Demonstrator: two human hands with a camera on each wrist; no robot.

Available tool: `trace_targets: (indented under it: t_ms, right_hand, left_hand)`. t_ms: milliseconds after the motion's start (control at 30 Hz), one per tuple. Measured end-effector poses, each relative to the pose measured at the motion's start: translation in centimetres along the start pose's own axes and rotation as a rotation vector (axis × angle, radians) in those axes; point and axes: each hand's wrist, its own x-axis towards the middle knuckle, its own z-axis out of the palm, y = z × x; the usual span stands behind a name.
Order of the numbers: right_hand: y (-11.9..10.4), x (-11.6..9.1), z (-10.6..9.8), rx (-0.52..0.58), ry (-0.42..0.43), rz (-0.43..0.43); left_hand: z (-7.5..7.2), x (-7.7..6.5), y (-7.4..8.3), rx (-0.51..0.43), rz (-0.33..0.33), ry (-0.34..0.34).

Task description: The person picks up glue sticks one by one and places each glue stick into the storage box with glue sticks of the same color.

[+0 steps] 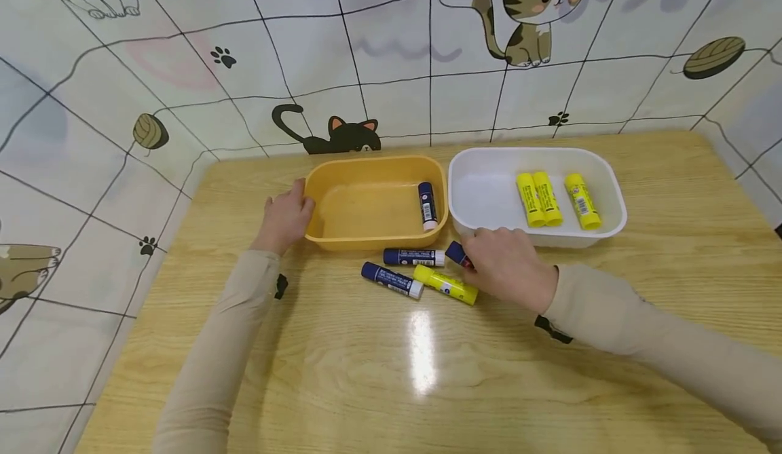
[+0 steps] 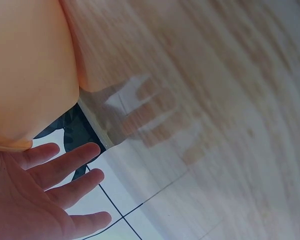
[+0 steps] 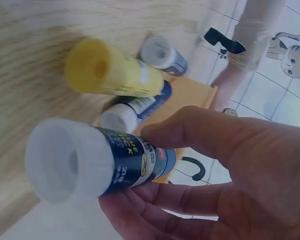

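Note:
My right hand (image 1: 506, 264) pinches a dark blue glue stick (image 3: 132, 160) between thumb and fingers, just in front of the white bin (image 1: 455, 189). Its white base faces the right wrist camera. Beside that hand a yellow glue stick (image 1: 445, 285) lies on the table, with two blue glue sticks, one (image 1: 414, 257) near the orange bin and another (image 1: 392, 280) nearer the front. My left hand (image 1: 284, 218) rests against the left rim of the orange bin (image 1: 373, 243); in the left wrist view its fingers (image 2: 72, 192) extend loosely outside the wall. The left thumb is hidden there.
Inside the orange bin, one blue glue stick (image 1: 427, 206) lies at the right. Several yellow glue sticks (image 1: 548, 199) lie in the white bin. The two bins stand side by side on the wooden table (image 1: 342, 372), near the cat-patterned wall covering (image 1: 403, 115).

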Motion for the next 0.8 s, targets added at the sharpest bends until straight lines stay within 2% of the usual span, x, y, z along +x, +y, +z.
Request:
trace_targets:
  t_ms: [200, 433, 800]
  right_hand:
    - [-0.1, 1.0, -1.6, 0.029, -0.008, -0.025]
    - [-0.5, 2.9, -3.5, 0.059, -0.065, -0.007]
    - [-1.2, 5.5, -4.9, 0.124, -0.140, 0.018]
  left_hand:
    - [0.1, 0.1, -0.1, 0.005, 0.002, 0.004]
    - [-0.2, 0.1, 0.0, 0.004, 0.002, 0.006]
    - [-0.2, 0.2, 0.1, 0.018, -0.018, -0.011]
